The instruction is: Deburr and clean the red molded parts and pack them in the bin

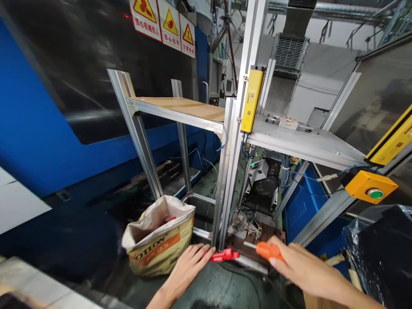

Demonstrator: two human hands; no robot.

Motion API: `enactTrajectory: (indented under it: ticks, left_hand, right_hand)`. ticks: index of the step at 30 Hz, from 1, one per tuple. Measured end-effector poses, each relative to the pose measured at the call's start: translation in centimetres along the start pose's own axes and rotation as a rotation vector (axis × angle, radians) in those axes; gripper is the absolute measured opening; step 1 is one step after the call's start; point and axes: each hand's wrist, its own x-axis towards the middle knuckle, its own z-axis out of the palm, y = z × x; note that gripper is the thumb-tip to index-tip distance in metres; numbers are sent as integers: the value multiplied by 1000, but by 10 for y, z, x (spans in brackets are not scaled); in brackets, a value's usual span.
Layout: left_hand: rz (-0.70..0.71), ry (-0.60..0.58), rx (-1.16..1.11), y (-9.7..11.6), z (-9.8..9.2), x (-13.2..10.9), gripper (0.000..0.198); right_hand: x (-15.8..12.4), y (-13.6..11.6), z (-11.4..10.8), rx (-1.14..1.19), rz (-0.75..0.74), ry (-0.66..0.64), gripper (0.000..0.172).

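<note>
Blue machine wall (35,141), aluminium frame (141,141), warning signs (162,23), possibly oily floor (222,287).

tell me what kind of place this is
Most likely a factory floor beside a machine: an aluminium frame carrying a yellow safety light curtain, warning signs on the blue guard, and a green push button.

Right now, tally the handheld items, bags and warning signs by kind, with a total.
Red plastic part under the left hand: 1
Orange-handled screwdriver in the right hand: 1
Paper sack: 1
Triangle warning signs: 3
Total: 6
</note>
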Motion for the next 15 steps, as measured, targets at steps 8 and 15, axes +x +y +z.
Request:
enactTrajectory:
  ticks: [8,15]
  left_hand:
    - [-179,146,-436,23,36,1,42]
    - [-526,128,-1218,37,67,9,34]
  right_hand:
    - [19,11,12,12,26,55,32]
    - [32,12,35,-11,-18,11,37]
